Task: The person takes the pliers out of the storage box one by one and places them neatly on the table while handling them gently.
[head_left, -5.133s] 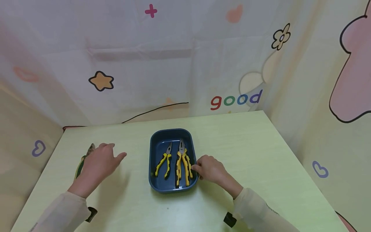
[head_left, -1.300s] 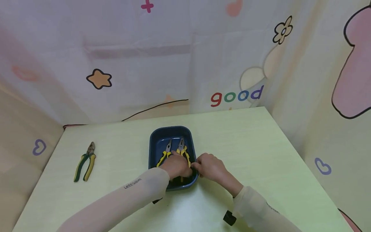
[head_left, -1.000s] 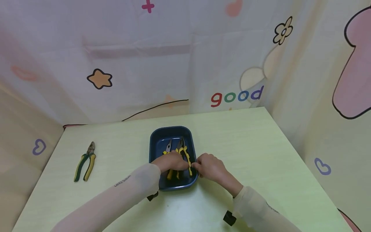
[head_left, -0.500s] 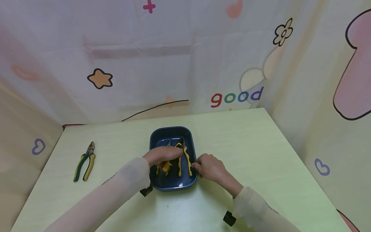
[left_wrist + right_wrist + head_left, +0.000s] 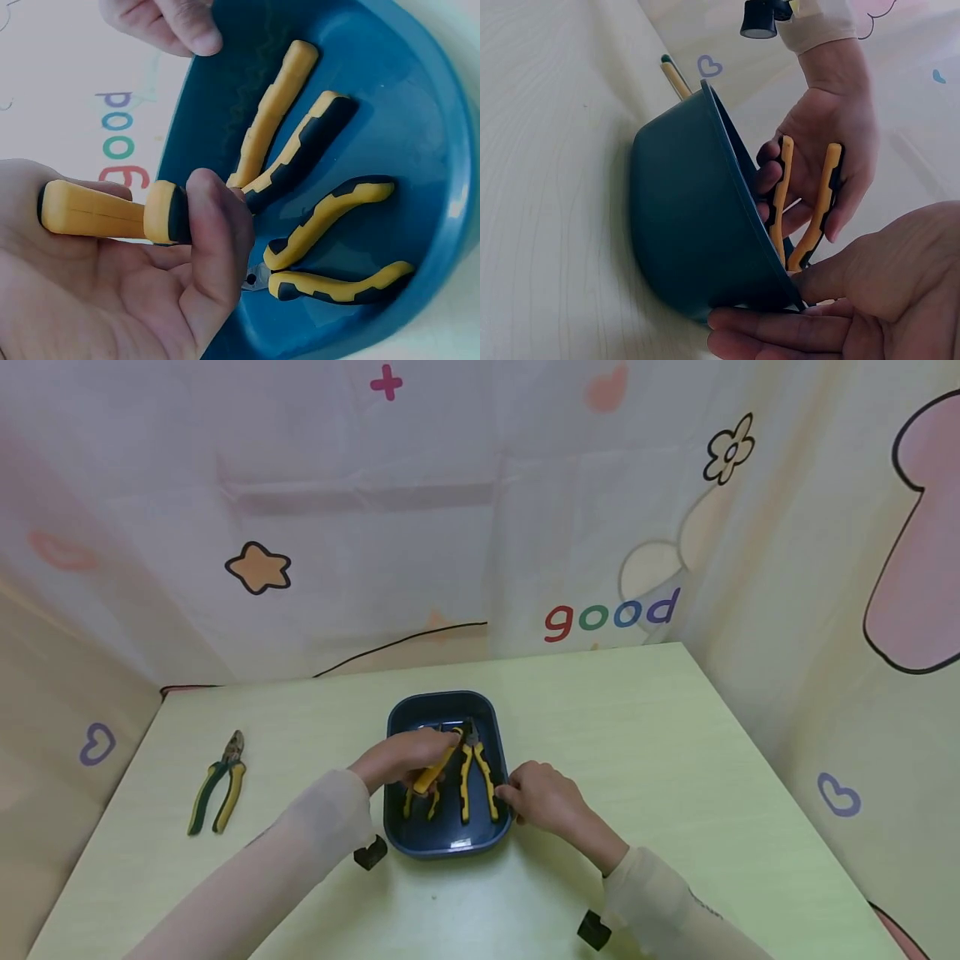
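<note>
My left hand (image 5: 405,757) grips a pair of yellow-and-black pliers (image 5: 437,770) above the blue tray (image 5: 450,847); fingers hide the pliers' head. Their handles (image 5: 94,212) rise past the palm in the left wrist view. Beneath, two more pairs lie in the tray: larger pliers (image 5: 467,781) on the right and smaller pliers (image 5: 330,225) on the left, partly covered by the hand in the head view. With thumb and fingers, my right hand (image 5: 546,795) pinches the tray's right rim, as the right wrist view confirms, where the tray wall (image 5: 694,210) shows side-on.
Green-and-yellow pliers (image 5: 220,785) lie on the pale table (image 5: 637,735), left of the tray. A printed curtain (image 5: 420,543) closes off the back and sides. Black wrist cameras (image 5: 370,853) hang below both sleeves.
Earlier, my left hand was over the green-and-yellow pliers, now lying free. It then reached into the tray, took one yellow-and-black pair and drew it up and leftward. My right hand stayed on the rim.
</note>
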`<state>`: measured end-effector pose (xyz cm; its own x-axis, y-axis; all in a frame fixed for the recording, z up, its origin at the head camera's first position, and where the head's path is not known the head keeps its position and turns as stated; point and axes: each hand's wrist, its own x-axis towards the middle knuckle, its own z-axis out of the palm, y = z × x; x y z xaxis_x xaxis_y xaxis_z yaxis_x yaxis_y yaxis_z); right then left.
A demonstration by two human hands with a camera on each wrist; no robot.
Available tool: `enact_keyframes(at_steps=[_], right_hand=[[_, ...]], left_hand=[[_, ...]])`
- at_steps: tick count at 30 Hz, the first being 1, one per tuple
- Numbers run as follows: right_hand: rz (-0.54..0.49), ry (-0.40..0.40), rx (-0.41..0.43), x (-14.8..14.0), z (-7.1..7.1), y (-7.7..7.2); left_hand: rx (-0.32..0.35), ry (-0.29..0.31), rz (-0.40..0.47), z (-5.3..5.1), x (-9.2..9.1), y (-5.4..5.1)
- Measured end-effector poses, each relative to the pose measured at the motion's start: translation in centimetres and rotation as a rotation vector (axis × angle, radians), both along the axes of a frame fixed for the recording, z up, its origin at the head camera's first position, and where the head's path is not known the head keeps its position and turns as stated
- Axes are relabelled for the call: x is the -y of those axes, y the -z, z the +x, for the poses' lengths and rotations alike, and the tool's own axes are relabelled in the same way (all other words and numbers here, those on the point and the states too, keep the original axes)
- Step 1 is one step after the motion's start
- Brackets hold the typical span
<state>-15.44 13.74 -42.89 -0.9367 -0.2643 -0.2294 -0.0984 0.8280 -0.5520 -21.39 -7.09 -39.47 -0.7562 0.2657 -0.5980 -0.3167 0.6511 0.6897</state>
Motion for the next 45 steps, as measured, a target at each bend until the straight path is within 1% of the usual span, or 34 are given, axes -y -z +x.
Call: enact_keyframes(at_steps=[4,8,12,15,18,21,26,30,38,45], right_hand=[[0.005,-0.006,-0.009,0.0,0.0,0.0],[0.005,-0.012,-0.017,0.0,0.1,-0.1],[0.002,-0.011,-0.016,0.0,0.1,-0.1],[0.006,-0.01,-0.018,0.0,0.1,-0.1],[0.01,-0.008,-0.012,-0.1,0.1,0.0],[0.016,-0.006,-0.004,-0.1,0.1,0.0],[0.026,-0.001,0.0,-0.1,0.0,-0.1],[0.024,0.001,0.007,0.0,-0.1,-0.1],[0.001,-0.006,-0.014,0.0,0.2,-0.1],[-0.001,-0.006,-0.014,-0.1,0.2,-0.2]], left_hand=[[0.031,-0.032,0.078,0.0,0.9,-0.1],[0.049,-0.037,0.16,0.2,2.0,-0.6],[0.05,-0.038,0.221,0.6,3.0,-1.2],[0.043,-0.036,0.25,0.9,3.7,-1.6],[0.036,-0.03,0.264,1.2,4.4,-1.9],[0.026,-0.037,0.276,1.5,5.1,-2.2],[0.006,-0.07,0.313,2.0,6.4,-2.9],[-0.012,-0.083,0.335,2.5,7.5,-3.5],[-0.042,-0.11,0.318,3.3,9.7,-4.9],[-0.065,-0.126,0.309,3.8,11.6,-5.6]])
